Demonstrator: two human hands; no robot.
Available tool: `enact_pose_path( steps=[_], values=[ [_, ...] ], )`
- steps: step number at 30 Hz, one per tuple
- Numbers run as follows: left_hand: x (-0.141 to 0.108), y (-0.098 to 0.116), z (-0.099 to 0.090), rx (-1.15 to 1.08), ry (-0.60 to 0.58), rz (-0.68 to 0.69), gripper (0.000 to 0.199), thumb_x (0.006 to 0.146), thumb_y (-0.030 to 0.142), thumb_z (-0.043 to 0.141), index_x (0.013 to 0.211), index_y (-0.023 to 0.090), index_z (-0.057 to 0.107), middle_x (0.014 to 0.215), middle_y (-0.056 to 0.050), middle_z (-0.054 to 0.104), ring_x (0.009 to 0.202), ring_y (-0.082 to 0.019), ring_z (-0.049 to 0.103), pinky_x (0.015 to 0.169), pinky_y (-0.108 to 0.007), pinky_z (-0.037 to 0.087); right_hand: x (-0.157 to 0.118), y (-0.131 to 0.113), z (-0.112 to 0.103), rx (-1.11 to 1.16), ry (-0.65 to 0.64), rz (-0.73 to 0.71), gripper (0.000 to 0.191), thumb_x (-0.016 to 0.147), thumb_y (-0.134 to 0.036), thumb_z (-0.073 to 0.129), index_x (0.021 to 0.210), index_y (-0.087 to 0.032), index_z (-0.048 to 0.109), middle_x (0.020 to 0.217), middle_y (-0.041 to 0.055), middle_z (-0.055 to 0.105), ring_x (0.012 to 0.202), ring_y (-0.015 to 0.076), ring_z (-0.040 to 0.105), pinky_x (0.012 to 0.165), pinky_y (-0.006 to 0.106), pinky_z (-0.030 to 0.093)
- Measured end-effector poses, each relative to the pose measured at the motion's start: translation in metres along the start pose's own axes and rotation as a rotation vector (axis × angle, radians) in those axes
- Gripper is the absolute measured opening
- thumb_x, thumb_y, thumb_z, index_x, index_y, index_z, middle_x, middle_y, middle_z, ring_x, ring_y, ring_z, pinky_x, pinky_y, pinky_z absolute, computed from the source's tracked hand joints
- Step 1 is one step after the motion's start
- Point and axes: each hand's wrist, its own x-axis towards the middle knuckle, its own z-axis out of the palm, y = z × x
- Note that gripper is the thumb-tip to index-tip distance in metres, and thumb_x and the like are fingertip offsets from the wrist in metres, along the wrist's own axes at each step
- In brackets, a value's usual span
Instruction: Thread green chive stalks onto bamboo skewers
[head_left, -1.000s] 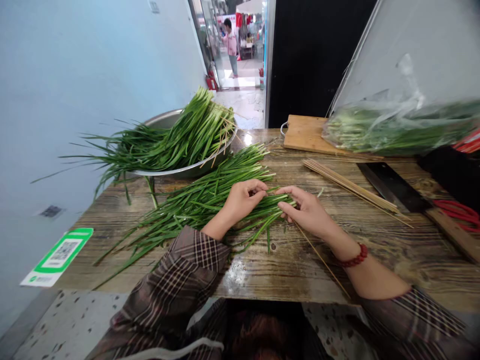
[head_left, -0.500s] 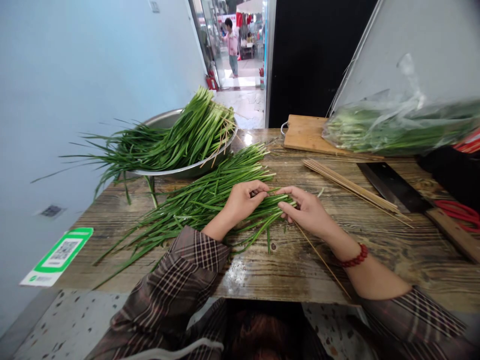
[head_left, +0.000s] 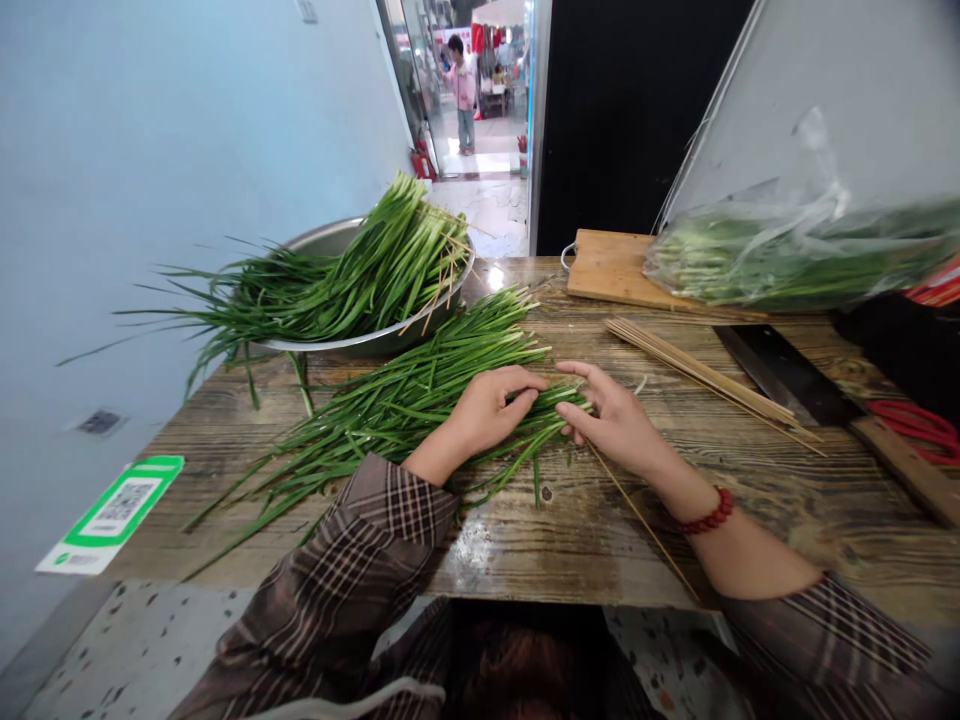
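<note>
Long green garlic chives [head_left: 405,400] lie in a loose pile across the wooden table. My left hand [head_left: 499,410] rests over the pale-ended side of the pile, thumb and forefinger pinched on chives. My right hand [head_left: 611,415] faces it at the chive ends, forefinger stretched out and apart from the thumb. Its lower fingers curl round a thin bamboo skewer [head_left: 645,522], which slants down to the table's front edge. The skewer's upper end is hidden by the hand and chives.
A metal basin [head_left: 337,345] heaped with chives and skewers stands back left. Spare skewers [head_left: 701,372], a cleaver [head_left: 780,365] and red-handled scissors [head_left: 911,425] lie right. Behind them are a cutting board [head_left: 611,265] and bagged chives [head_left: 795,255]. A person [head_left: 463,95] stands beyond the doorway.
My right forefinger has lifted and straightened away from the chives, widening its gap from the thumb. My left fingertips have moved slightly right. The pile and skewer look the same.
</note>
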Motion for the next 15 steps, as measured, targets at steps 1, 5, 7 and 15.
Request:
enact_pose_path(
  steps=[1, 5, 7, 15],
  values=[
    [0.000, 0.001, 0.000, 0.010, -0.019, 0.024, 0.021, 0.085, 0.017, 0.053, 0.094, 0.016, 0.071, 0.094, -0.007, 0.072, 0.087, -0.017, 0.067, 0.082, -0.028, 0.051, 0.000, 0.001, 0.000, -0.003, 0.000, 0.004, 0.049, 0.083, -0.029, 0.059, 0.130, -0.023, 0.048, 0.067, -0.0040, 0.059, 0.055, 0.0139, 0.066, 0.050, 0.023, 0.049],
    [0.000, -0.001, -0.003, 0.054, -0.050, 0.045, 0.022, 0.086, 0.018, 0.053, 0.098, 0.018, 0.071, 0.096, -0.006, 0.072, 0.090, -0.017, 0.066, 0.083, -0.029, 0.050, 0.002, 0.003, 0.000, -0.026, -0.006, 0.009, 0.036, 0.083, -0.030, 0.058, 0.118, -0.021, 0.054, 0.066, -0.0026, 0.063, 0.052, 0.0125, 0.063, 0.050, 0.023, 0.049],
    [0.001, -0.007, -0.007, 0.076, 0.006, -0.003, 0.020, 0.086, 0.020, 0.053, 0.096, 0.017, 0.071, 0.094, -0.006, 0.072, 0.089, -0.017, 0.066, 0.082, -0.029, 0.050, 0.002, 0.003, 0.000, -0.024, -0.012, 0.010, 0.034, 0.083, -0.030, 0.058, 0.115, -0.020, 0.055, 0.064, -0.0026, 0.063, 0.050, 0.0120, 0.062, 0.049, 0.023, 0.048],
    [0.012, -0.046, -0.018, 0.388, 0.182, -0.112, 0.021, 0.086, 0.016, 0.051, 0.097, 0.016, 0.069, 0.097, -0.007, 0.070, 0.092, -0.019, 0.062, 0.087, -0.033, 0.048, 0.003, 0.008, -0.003, -0.077, -0.010, -0.014, 0.028, 0.083, -0.030, 0.059, 0.108, -0.021, 0.057, 0.083, -0.0009, 0.062, 0.052, 0.0093, 0.063, 0.050, 0.022, 0.048]
  ],
)
